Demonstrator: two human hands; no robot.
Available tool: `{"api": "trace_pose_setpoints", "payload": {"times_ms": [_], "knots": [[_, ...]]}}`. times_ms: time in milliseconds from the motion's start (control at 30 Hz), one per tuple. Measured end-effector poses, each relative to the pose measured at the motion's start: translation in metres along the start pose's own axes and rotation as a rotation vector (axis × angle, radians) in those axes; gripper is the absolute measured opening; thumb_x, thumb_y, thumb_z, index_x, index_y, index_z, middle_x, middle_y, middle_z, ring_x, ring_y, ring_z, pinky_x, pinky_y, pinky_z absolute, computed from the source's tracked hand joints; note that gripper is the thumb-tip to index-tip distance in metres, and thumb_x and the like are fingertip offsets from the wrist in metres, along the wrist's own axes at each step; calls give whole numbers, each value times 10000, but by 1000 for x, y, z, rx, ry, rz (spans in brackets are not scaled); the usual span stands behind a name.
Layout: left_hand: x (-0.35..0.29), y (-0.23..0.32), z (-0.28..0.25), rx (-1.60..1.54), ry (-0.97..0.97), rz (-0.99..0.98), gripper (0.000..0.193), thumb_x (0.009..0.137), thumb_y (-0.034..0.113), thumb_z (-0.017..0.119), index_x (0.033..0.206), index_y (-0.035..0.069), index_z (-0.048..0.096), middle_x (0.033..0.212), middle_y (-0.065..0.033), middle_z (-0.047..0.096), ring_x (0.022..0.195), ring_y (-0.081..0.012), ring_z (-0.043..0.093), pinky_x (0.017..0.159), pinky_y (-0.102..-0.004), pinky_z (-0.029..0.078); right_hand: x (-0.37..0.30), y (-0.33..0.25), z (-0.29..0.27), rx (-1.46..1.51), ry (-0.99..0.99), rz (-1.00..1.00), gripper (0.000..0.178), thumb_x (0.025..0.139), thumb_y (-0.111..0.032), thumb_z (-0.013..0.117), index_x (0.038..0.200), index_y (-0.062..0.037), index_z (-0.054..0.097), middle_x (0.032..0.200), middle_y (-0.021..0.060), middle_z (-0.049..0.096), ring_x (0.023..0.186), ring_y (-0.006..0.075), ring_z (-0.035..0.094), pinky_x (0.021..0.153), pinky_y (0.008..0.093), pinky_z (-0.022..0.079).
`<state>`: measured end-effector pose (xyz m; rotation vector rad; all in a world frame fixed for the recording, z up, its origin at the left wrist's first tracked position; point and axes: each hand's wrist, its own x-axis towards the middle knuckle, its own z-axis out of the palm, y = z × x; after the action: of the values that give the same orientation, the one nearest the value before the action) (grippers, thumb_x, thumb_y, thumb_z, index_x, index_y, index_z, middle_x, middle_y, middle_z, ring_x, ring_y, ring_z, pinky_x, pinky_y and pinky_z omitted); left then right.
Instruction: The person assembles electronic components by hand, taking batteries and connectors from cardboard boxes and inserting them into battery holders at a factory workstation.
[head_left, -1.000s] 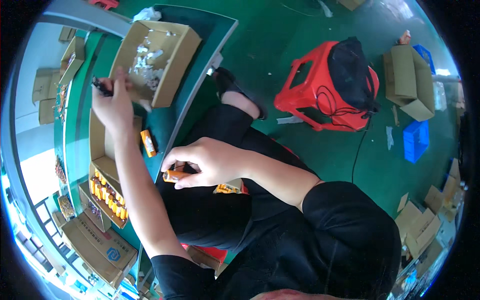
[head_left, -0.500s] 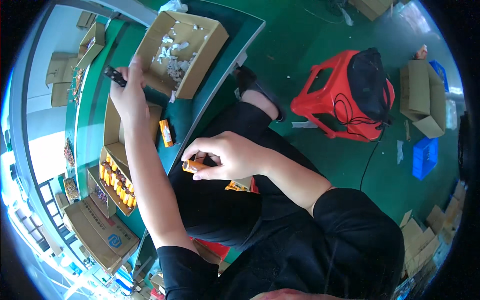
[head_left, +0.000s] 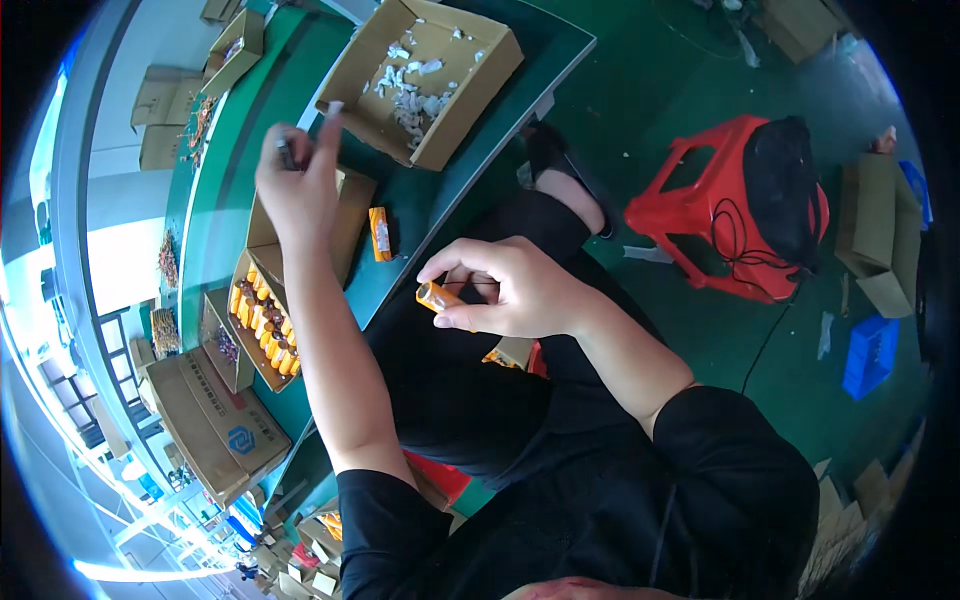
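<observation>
My left hand (head_left: 300,185) is raised by the near left corner of a shallow cardboard box (head_left: 470,105). A black, stick-like tool (head_left: 286,153) is held in its curled fingers; its exact kind is unclear. At the stretched index fingertip shows a small white scrap (head_left: 335,108). Over my lap, my right hand (head_left: 515,290) grips an orange-wrapped cylindrical battery (head_left: 434,297) between thumb and fingers, with one end facing left and a thin dark wire beside it. Another orange-wrapped battery (head_left: 380,235) lies on the green tabletop (head_left: 400,200) between the hands.
White scraps (head_left: 415,105) are strewn inside the shallow box. Left of my left forearm, a cardboard tray holds several orange batteries (head_left: 262,325). A large closed carton (head_left: 215,425) stands nearer. On the floor to the right are a red stool (head_left: 680,190) with a black bag (head_left: 780,190) and a blue bin (head_left: 870,355).
The whole view has shifted, moving the scene rightward. My left hand has turned, its black tool now mostly covered by the fingers, and a white scrap shows at its fingertip. My right hand keeps its battery.
</observation>
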<state>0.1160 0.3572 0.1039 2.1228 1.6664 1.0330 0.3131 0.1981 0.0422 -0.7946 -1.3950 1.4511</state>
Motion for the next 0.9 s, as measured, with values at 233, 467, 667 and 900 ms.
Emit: {"api": "trace_pose_setpoints", "payload": {"times_ms": [233, 467, 667, 900], "knots": [[-3, 6, -2, -203, -14, 27, 338, 893, 181, 792, 740, 105, 500, 674, 6, 498, 627, -120, 400, 599, -267, 377, 1, -2, 2, 123, 103, 20, 439, 799, -4, 822, 1204, -38, 655, 911, 53, 734, 587, 47, 487, 527, 183, 350], [2, 17, 15, -101, -145, -104, 286, 873, 156, 787, 736, 85, 547, 682, 4, 521, 622, -121, 412, 597, -271, 383, -2, -4, 6, 172, 98, 10, 423, 819, 8, 802, 1209, -15, 641, 912, 60, 724, 630, 44, 529, 550, 171, 371], [2, 11, 22, -79, -84, -103, 234, 862, 154, 792, 793, 60, 589, 700, -6, 557, 619, -126, 432, 603, -275, 406, -4, -3, 6, 154, 77, 17, 417, 824, 6, 799, 1209, -19, 641, 911, 59, 720, 632, 42, 517, 557, 169, 363], [4, -1, 25, -93, -117, -69, 260, 873, 134, 785, 814, 55, 544, 741, -25, 620, 627, -130, 483, 636, -260, 449, -2, -1, 9, 145, 71, 34, 417, 823, -1, 804, 1207, -23, 644, 909, 59, 721, 625, 42, 502, 554, 172, 352]]}}
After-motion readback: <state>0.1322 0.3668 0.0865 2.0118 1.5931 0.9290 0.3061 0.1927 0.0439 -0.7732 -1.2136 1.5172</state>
